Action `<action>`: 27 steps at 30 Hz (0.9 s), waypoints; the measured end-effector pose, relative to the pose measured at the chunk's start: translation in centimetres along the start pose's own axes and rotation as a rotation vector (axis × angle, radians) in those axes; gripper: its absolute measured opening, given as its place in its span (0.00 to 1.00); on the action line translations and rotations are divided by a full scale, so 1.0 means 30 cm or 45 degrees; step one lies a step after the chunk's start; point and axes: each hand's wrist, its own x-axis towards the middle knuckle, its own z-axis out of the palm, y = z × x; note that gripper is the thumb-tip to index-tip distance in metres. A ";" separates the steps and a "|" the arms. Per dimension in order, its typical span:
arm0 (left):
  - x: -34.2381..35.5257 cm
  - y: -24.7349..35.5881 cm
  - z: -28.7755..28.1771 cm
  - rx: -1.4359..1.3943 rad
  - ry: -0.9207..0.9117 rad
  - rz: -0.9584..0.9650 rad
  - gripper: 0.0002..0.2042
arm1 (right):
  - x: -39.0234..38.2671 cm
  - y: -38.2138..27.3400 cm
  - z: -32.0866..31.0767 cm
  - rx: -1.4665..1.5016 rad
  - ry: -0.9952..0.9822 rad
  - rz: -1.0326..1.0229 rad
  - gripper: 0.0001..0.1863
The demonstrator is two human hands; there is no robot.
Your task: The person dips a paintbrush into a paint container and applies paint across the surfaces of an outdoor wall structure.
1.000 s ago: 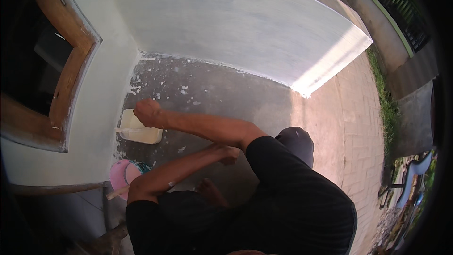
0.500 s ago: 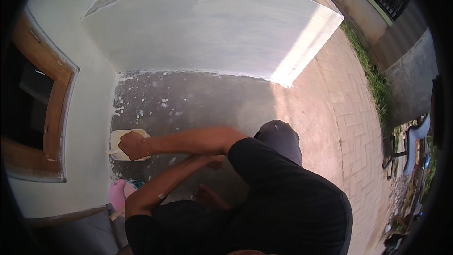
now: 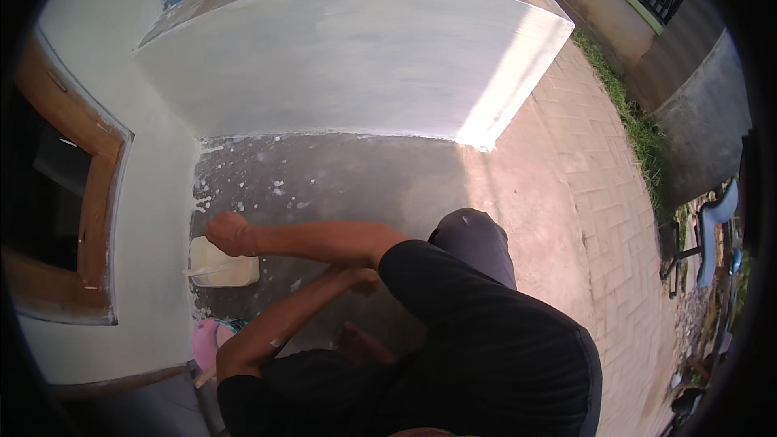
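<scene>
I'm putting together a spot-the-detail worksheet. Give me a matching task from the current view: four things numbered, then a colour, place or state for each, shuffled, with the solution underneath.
Things
1. Right hand
2. Bucket
3. Wooden frame
4. Tray

Descriptions
A. Brown, set in the pale wall at the picture's left
B. Pale, down on the grey floor
C. Curled, overlapping the tray's upper right corner in this view
D. Pink, partly hidden behind the left arm

Right pairs
1-C
2-D
3-A
4-B
</scene>
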 end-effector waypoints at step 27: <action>-0.027 -0.126 0.034 0.196 0.070 0.260 0.12 | -0.649 0.541 -0.560 0.245 0.440 0.570 0.11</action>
